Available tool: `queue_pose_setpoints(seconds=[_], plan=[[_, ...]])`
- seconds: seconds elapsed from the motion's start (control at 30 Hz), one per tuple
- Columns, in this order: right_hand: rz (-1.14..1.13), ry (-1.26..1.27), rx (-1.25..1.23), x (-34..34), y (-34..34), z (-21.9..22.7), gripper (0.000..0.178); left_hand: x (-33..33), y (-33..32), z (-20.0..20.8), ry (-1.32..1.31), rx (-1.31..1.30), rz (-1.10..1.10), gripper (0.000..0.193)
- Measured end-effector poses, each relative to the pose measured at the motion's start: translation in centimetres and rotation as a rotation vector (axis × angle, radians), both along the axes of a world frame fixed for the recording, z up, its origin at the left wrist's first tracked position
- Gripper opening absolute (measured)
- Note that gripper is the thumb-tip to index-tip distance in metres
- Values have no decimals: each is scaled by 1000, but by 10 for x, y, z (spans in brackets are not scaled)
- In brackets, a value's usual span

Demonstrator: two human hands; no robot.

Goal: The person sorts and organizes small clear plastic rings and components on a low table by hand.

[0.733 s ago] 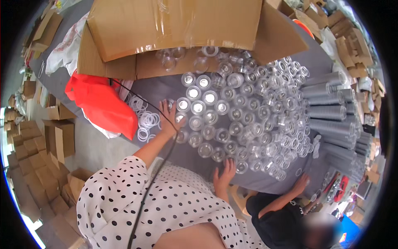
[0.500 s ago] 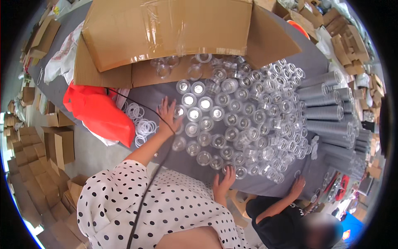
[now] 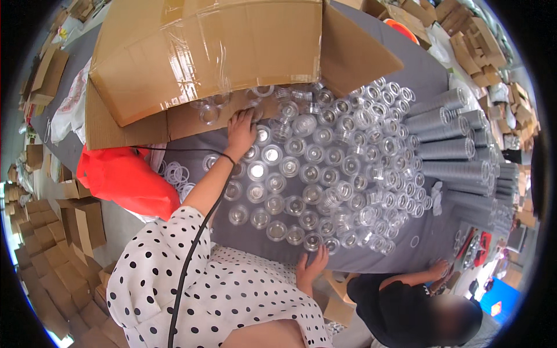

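Note:
Many clear round plastic jars point(image 3: 310, 173) spread over a grey-covered table, several standing in loose rows. My left hand point(image 3: 242, 132) reaches to the mouth of a large cardboard box point(image 3: 203, 64); its fingers are stretched out and touch a clear jar point(image 3: 255, 111) at the box's lower flap. I cannot see a grip closed round that jar. At the table's near edge, my right hand point(image 3: 312, 267) rests with fingers apart against a jar point(image 3: 313, 241) in the nearest row. More jars lie inside the box mouth, partly hidden by its upper flap.
Left of the jars lie white rings point(image 3: 174, 174) and a red bag point(image 3: 125, 182). A black cable point(image 3: 197, 243) passes over my left arm. Long ribbed stacks point(image 3: 445, 149) lie at the right. A co-worker in black point(image 3: 389, 304) sits at the near right edge.
My left hand has moved away from the left row of jars, up to the box mouth. My right hand stays by the near edge. The co-worker's hand has drawn back from a ring.

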State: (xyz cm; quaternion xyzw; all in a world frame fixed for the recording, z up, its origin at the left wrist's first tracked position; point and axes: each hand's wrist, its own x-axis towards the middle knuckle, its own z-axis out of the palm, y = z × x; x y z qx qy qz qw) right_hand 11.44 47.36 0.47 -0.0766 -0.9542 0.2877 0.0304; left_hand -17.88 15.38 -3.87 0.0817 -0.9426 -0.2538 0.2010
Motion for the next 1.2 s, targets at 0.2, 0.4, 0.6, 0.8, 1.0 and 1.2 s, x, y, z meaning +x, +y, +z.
queue_pose_setpoints(seconds=[0.2,0.4,0.6,0.8,1.0,1.2], plan=[[-101,-19,-61,17,12,-5,49,1,-31,-4,55,-81,159,25],[-162,-41,-113,22,15,-7,46,91,-85,19,216,595,370,26],[-33,-45,-106,14,9,-13,47,179,-133,-27,-101,1783,505,18],[-13,-48,-151,15,14,-19,47,210,-116,-12,72,120,321,22],[-41,-50,-196,13,7,-15,46,234,-78,17,-142,125,88,33],[-60,-84,-221,24,18,-18,48,200,-142,-28,85,8,609,42]])
